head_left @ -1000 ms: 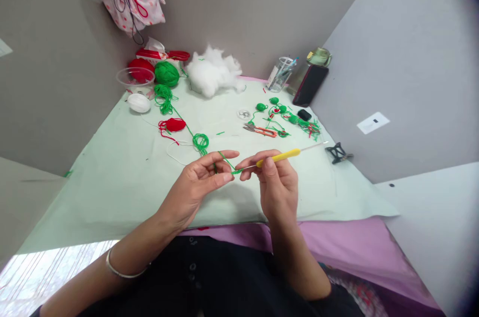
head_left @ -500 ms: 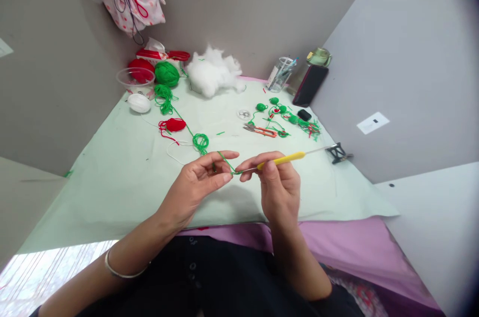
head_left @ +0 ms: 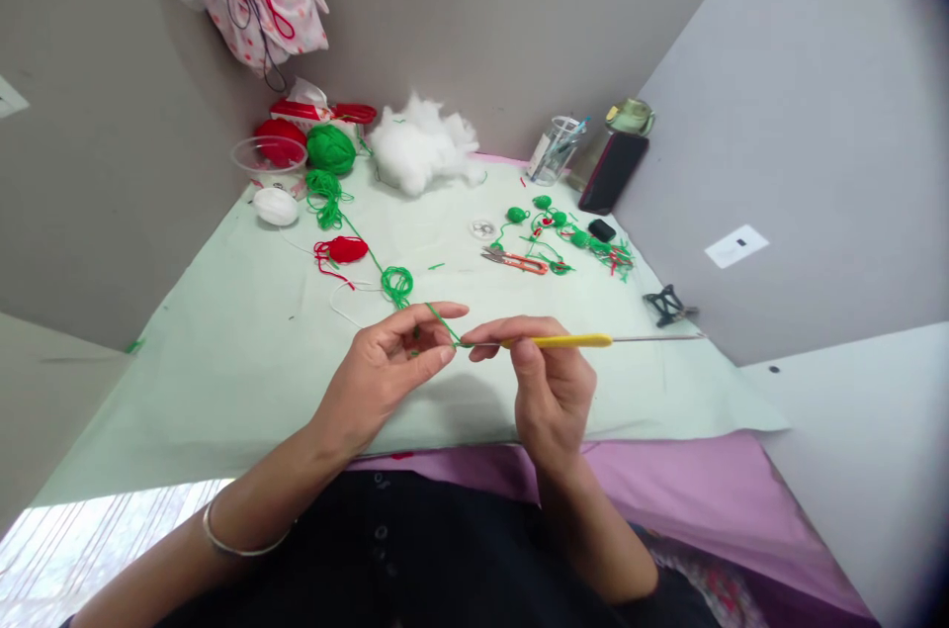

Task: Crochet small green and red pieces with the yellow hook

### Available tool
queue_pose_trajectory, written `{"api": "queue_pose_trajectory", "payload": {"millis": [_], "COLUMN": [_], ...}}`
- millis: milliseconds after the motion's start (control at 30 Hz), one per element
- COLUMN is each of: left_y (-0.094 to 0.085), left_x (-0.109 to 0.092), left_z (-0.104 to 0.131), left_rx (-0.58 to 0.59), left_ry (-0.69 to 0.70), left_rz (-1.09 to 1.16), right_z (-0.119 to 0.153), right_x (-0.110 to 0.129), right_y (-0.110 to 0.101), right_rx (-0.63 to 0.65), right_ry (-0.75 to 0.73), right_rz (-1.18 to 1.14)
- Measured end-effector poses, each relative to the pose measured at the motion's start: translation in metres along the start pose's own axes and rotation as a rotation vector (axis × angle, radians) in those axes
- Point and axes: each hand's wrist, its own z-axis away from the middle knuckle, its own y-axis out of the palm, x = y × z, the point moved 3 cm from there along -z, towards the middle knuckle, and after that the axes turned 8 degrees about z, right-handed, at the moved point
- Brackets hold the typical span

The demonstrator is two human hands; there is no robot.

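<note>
My left hand (head_left: 386, 366) pinches a small bit of green yarn (head_left: 443, 321) between thumb and fingers, with a strand running over the raised index finger. My right hand (head_left: 553, 381) is closed on the yellow handle of a crochet hook (head_left: 570, 341), whose thin tip meets the yarn at the left fingertips. The hook lies nearly level, its metal rear end pointing right. Beyond my left hand, a loose coil of green yarn (head_left: 397, 286) rests on the pale cloth. The stitches at the tip are too small to make out.
White stuffing (head_left: 422, 148) sits at the back, with a green yarn ball (head_left: 330, 148) and red yarn (head_left: 345, 250) to its left. Orange snips (head_left: 519, 260), green crocheted pieces (head_left: 517, 214), a clear cup (head_left: 553, 153), a phone (head_left: 614, 173) and a black stand (head_left: 669, 307) are on the right.
The hook's rear end has swung down, so the handle went from slanting to nearly level. Both hands have shifted only slightly and keep their hold.
</note>
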Motion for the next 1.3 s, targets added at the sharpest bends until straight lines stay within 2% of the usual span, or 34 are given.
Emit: {"api": "queue_pose_trajectory", "payload": {"millis": [233, 300, 467, 633, 700, 800, 867, 933, 1000, 1067, 1167, 1300], "left_y": [-0.002, -0.001, 0.002, 0.002, 0.004, 0.008, 0.011, 0.011, 0.011, 0.012, 0.017, 0.014], "left_x": [0.0, -0.001, -0.004, -0.002, 0.0, 0.003, 0.004, 0.002, 0.0, -0.001, 0.0, 0.001], "left_z": [0.003, 0.003, 0.003, 0.005, 0.006, 0.007, 0.007, 0.006, 0.006, 0.006, 0.006, 0.004], "left_rx": [-0.035, -0.058, -0.116, -0.146, -0.154, -0.144, -0.12, -0.109, -0.124, -0.125, -0.091, -0.084], "left_ry": [-0.021, -0.004, 0.03, 0.04, 0.015, -0.134, -0.248, -0.292, -0.256, -0.191, -0.12, -0.099], "left_rz": [-0.045, -0.061, -0.018, 0.031, 0.105, 0.324, 0.456, 0.505, 0.474, 0.41, 0.326, 0.255], "right_z": [0.002, 0.003, 0.007, 0.009, 0.011, 0.013, 0.012, 0.008, 0.003, -0.001, -0.006, -0.007], "right_x": [-0.001, -0.001, 0.003, 0.006, 0.007, 0.008, 0.007, 0.006, 0.004, 0.004, 0.005, 0.004], "right_y": [0.0, 0.002, 0.009, 0.015, 0.018, 0.021, 0.017, 0.011, 0.007, 0.006, 0.011, 0.012], "right_rx": [0.05, 0.057, 0.033, -0.012, -0.035, -0.079, -0.102, -0.113, -0.124, -0.115, -0.073, -0.096], "right_ry": [-0.053, -0.113, -0.374, -0.411, -0.457, -0.545, -0.497, -0.346, -0.183, -0.099, -0.062, -0.037], "right_rz": [0.082, 0.12, 0.273, 0.296, 0.428, 0.596, 0.496, 0.279, 0.06, -0.086, -0.12, -0.083]}}
